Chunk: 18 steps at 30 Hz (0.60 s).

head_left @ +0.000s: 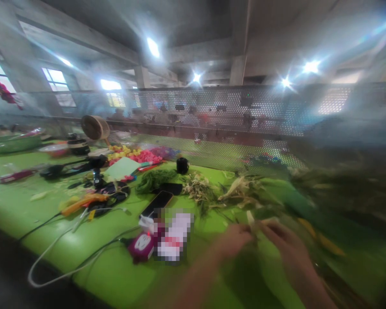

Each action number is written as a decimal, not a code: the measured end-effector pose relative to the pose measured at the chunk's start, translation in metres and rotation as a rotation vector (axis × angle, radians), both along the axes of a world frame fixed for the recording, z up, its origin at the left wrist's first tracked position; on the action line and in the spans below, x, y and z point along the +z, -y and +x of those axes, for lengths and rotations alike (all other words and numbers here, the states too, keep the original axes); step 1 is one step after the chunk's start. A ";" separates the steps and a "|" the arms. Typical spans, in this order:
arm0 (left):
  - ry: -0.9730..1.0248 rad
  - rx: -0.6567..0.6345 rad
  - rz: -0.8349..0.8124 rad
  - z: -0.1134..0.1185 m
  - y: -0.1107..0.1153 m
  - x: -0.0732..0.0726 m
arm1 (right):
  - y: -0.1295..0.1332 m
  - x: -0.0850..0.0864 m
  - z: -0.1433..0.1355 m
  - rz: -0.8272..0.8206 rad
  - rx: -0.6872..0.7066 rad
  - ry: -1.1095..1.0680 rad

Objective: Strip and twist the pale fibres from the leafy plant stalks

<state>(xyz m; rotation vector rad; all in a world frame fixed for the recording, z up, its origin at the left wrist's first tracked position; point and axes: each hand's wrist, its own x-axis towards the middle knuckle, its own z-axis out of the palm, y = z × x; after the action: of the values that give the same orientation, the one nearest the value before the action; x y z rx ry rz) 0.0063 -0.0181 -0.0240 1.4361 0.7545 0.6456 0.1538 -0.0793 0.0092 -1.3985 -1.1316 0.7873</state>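
Low on the right of the view, my left hand point(239, 237) and my right hand point(281, 237) are close together, both blurred. Each has its fingers closed on a pale, husk-like leaf point(269, 257), which hangs down between them. Its narrow tip point(250, 218) sticks up above my fingers. Just beyond my hands lies a loose pile of dry, pale husks point(241, 189), with a bunch of dried curled pieces point(199, 189) to its left. Blur hides exactly how the fingertips grip.
On the green tabletop point(116, 262) lie a dark phone point(156, 204), a purple tissue pack point(144, 245) and an orange-handled tool point(85, 203) with cables. Pink and yellow flowers point(138, 155), green stringy material point(154, 180) and a small fan point(94, 127) stand farther back, before a perforated panel point(193, 111).
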 end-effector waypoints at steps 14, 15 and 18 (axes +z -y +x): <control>-0.336 0.095 0.268 -0.003 0.003 -0.006 | -0.006 -0.011 0.006 0.136 0.250 0.462; -0.362 0.107 0.308 -0.003 0.004 -0.004 | -0.008 -0.015 0.007 0.153 0.265 0.478; -0.390 0.163 0.364 -0.005 0.005 0.004 | -0.013 -0.025 0.011 0.171 0.295 0.463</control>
<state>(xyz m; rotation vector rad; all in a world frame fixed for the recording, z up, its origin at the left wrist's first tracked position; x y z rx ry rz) 0.0014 -0.0236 -0.0200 1.8796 1.1087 0.6578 0.1644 -0.0665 -0.0157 -1.3195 -1.7522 0.5628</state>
